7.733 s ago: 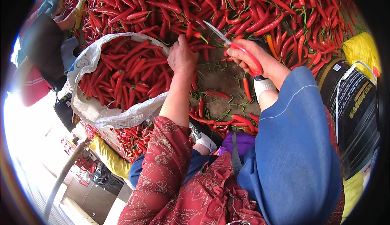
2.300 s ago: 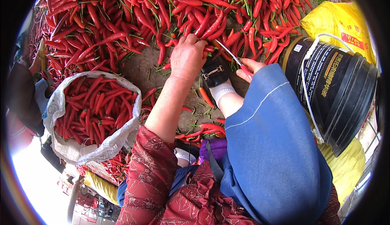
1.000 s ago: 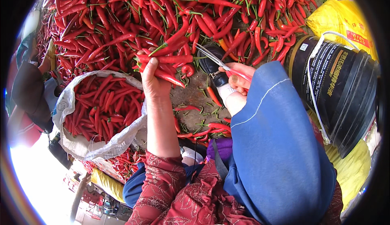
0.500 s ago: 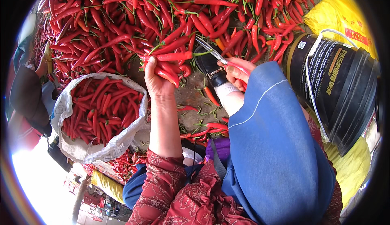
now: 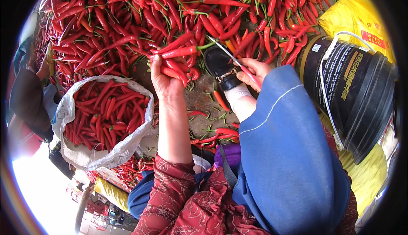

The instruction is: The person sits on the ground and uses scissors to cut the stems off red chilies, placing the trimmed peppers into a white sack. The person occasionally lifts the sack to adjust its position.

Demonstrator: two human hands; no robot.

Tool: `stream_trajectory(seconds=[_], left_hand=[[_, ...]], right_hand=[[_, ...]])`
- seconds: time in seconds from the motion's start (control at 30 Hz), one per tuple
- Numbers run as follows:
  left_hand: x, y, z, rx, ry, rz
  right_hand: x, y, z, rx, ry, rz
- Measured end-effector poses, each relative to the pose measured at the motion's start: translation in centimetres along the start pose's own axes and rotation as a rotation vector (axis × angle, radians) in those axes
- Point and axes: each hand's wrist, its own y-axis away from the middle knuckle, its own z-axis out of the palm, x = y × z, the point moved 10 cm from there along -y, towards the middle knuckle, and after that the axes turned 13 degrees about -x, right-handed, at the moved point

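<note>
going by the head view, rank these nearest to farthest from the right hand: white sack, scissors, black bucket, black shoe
From the right hand:
1. Red-handled scissors: held in it
2. Black shoe: just left
3. Black bucket: to the right
4. White sack: farther off, left

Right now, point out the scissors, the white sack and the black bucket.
Scissors (image 5: 231, 57): head view, on the metal blade part, ahead of the red handle.
White sack (image 5: 127, 144): head view, on the lower right rim.
Black bucket (image 5: 346, 95): head view, on the side wall.
</note>
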Motion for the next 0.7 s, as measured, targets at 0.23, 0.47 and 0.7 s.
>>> stream_trajectory(seconds=[0.23, 0.47, 0.7], left_hand=[[-1.2, -0.1, -1.4, 0.089, 0.126, -0.047], [-1.7, 1.8, -1.4, 0.147, -0.035, -0.002], [12.1, 5.8, 7.4, 0.175, -1.059, 0.290]], right_hand=[[-1.8, -0.2, 0.0, 0.082, 0.771, 0.083], [-0.3, -2.3, -0.5, 0.136, 0.650, -0.056], [-0.1, -1.1, -1.4, 0.092, 0.360, -0.157]])
